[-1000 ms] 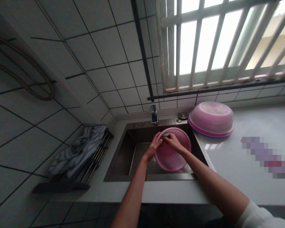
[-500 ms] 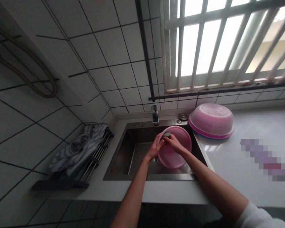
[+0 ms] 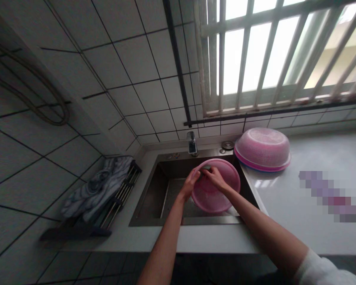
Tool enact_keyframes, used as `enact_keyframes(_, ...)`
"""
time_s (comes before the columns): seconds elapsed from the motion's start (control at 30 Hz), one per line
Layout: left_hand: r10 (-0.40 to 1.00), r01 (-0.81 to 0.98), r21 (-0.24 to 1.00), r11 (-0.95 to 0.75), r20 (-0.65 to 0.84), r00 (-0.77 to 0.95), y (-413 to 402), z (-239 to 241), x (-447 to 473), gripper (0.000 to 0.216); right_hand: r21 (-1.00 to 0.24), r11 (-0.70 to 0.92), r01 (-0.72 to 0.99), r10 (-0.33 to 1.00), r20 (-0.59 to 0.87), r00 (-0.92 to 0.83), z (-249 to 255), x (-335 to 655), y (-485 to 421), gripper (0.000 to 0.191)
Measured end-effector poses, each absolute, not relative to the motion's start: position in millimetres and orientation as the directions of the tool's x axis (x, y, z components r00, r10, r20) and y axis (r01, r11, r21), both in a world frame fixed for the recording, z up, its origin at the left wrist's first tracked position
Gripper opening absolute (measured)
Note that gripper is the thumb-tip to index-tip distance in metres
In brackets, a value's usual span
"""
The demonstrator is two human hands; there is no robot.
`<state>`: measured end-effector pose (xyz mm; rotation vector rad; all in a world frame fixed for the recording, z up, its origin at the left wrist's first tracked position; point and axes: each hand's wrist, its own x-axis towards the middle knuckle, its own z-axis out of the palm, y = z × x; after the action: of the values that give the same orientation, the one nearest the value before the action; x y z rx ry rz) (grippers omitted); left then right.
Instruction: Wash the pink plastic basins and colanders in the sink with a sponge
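Note:
A pink plastic basin (image 3: 230, 178) is held tilted over the right part of the steel sink (image 3: 154, 194). My left hand (image 3: 189, 185) grips its left rim, thumb on the inside and fingers mostly out of sight behind the wall. Inside the basin, my right hand (image 3: 216, 178) is closed on a small green scouring pad (image 3: 207, 167), pressed near the upper left of the rim. Part of the pad is covered by my fingers. The faucet (image 3: 192, 143) stands just behind the basin.
An upturned pink strainer basket (image 3: 262, 148) rests on the counter right of the sink, with a drain strainer (image 3: 228, 145) near it. A dark rack (image 3: 123, 194) with a striped grey cloth (image 3: 102, 180) is at left. A blurred-out item (image 3: 329, 194) lies at right.
The basin has shifted slightly left and toward me, its lower left edge covering more of the drain. My right hand has moved a little left along the rim with the scouring pad.

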<state>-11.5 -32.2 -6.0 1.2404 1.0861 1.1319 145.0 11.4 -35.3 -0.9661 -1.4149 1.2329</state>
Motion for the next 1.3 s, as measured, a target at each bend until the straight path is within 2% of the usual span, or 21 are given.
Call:
enact_keyframes(0.07, 0.993, -0.001, 1.000, -0.006, 0.006, 0.115, -30.8, -11.2, -11.7, 0.065, -0.984, 0.172, -0.043, 0.963, 0.177, -0.205, -35.8, 144.3, 11.3, 0.032)
enact_keyframes(0.17, 0.995, 0.044, 0.999, 0.031, -0.035, 0.096, -30.3, -16.8, -14.4, 0.068, -0.977, 0.212, -0.024, 0.867, 0.199, -0.458, -39.4, 135.3, 3.7, 0.027)
enact_keyframes(0.23, 0.995, 0.058, 0.997, 0.046, -0.050, 0.084, -30.5, -17.0, -15.8, 0.070, -0.972, 0.236, -0.005, 0.804, 0.198, -0.560, -41.4, 130.5, 0.6, 0.024)
enact_keyframes(0.3, 0.997, 0.061, 0.998, 0.020, -0.024, 0.077, -31.1, -14.9, -15.1, 0.067, -0.972, 0.236, -0.013, 0.832, 0.209, -0.514, -41.3, 131.4, 2.8, 0.024)
enact_keyframes(0.43, 0.986, -0.011, 1.000, -0.022, 0.023, 0.165, -34.8, -8.5, -10.6, 0.059, -0.975, 0.218, -0.043, 0.934, 0.221, -0.279, -39.1, 142.9, 11.5, 0.024)
enact_keyframes(0.53, 0.973, -0.126, 0.988, 0.087, -0.057, 0.224, -37.9, -5.8, -11.6, 0.062, -0.975, 0.221, -0.031, 0.885, 0.214, -0.414, -41.1, 141.8, 5.3, 0.023)
enact_keyframes(0.6, 0.977, -0.182, 0.973, 0.141, -0.106, 0.185, -38.3, -5.5, -14.3, 0.063, -0.977, 0.213, -0.023, 0.810, 0.190, -0.555, -42.1, 135.6, -2.5, 0.022)
enact_keyframes(0.67, 0.985, -0.197, 0.972, 0.127, -0.100, 0.144, -37.1, -6.4, -16.5, 0.062, -0.979, 0.200, -0.036, 0.771, 0.180, -0.611, -40.4, 130.6, -7.3, 0.025)
enact_keyframes(0.73, 0.987, -0.178, 0.979, 0.097, -0.071, 0.145, -35.1, -8.6, -16.7, 0.060, -0.979, 0.192, -0.064, 0.828, 0.197, -0.525, -36.2, 130.2, -7.0, 0.029)
enact_keyframes(0.83, 0.983, -0.134, 0.988, 0.073, -0.049, 0.175, -32.5, -13.6, -14.3, 0.057, -0.978, 0.192, -0.078, 0.935, 0.206, -0.289, -30.9, 134.7, -3.2, 0.031)
enact_keyframes(0.87, 0.983, -0.129, 0.989, 0.074, -0.051, 0.175, -31.8, -15.3, -13.7, 0.057, -0.979, 0.190, -0.074, 0.941, 0.203, -0.272, -30.7, 135.4, -3.0, 0.031)
enact_keyframes(1.03, 0.990, -0.127, 0.988, 0.088, -0.072, 0.123, -30.2, -19.6, -16.8, 0.064, -0.977, 0.212, -0.004, 0.827, 0.182, -0.532, -36.1, 129.5, -6.6, 0.028)
enact_keyframes(1.1, 0.991, -0.110, 0.991, 0.077, -0.064, 0.116, -29.9, -20.4, -17.6, 0.064, -0.975, 0.221, 0.001, 0.870, 0.197, -0.452, -35.2, 130.6, -3.9, 0.029)
enact_keyframes(1.2, 0.987, -0.097, 0.993, 0.069, -0.053, 0.152, -29.9, -21.6, -15.6, 0.062, -0.981, 0.193, -0.029, 0.951, 0.195, -0.239, -30.4, 137.2, 0.9, 0.030)
enact_keyframes(1.23, 0.985, -0.095, 0.993, 0.069, -0.053, 0.164, -30.0, -21.6, -14.9, 0.062, -0.983, 0.180, -0.034, 0.954, 0.183, -0.238, -29.1, 138.7, 0.7, 0.030)
enact_keyframes(1.3, 0.985, -0.083, 0.994, 0.071, -0.057, 0.163, -30.5, -20.5, -14.7, 0.063, -0.986, 0.165, -0.022, 0.919, 0.161, -0.361, -28.1, 138.4, -3.2, 0.029)
